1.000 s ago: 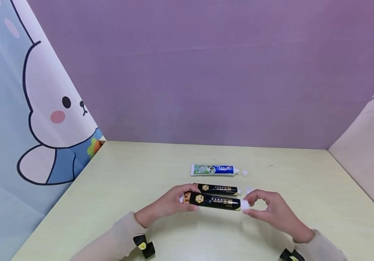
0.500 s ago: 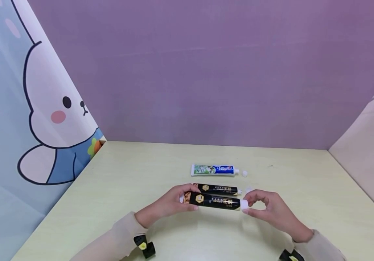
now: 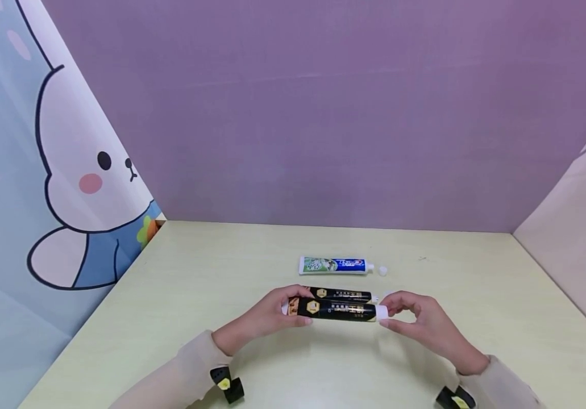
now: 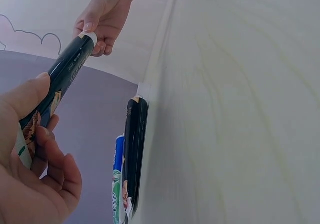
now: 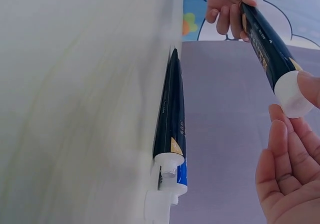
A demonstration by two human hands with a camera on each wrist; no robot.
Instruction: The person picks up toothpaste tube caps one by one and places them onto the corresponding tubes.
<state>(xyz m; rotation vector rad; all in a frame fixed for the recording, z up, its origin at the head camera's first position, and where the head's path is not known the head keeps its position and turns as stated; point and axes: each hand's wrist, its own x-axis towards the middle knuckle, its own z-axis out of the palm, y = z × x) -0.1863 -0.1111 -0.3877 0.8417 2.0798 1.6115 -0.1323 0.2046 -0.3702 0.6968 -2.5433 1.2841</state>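
A black toothpaste tube with gold print (image 3: 341,310) is held level above the table, its white cap to the right. My left hand (image 3: 272,312) grips the tail end between thumb and fingers. With thumb and fingertips, my right hand (image 3: 423,321) pinches the white cap (image 3: 382,313). On the table just behind lies a second black tube (image 3: 346,295), partly hidden by the held one; its nozzle is bare in the right wrist view. Farther back rests a green and blue toothpaste tube (image 3: 335,265), also uncapped.
A small white cap (image 3: 382,271) lies off the nozzle of the green and blue tube. Another loose white cap (image 5: 157,206) stands by the second black tube's nozzle. Behind the pale table (image 3: 211,255) rises a purple panel (image 3: 323,125); a rabbit-print cloth (image 3: 78,170) hangs at left.
Both hands and the held tube have shifted slightly away from me, toward the second black tube. The grip of each hand looks the same, and the tubes on the table have not moved.
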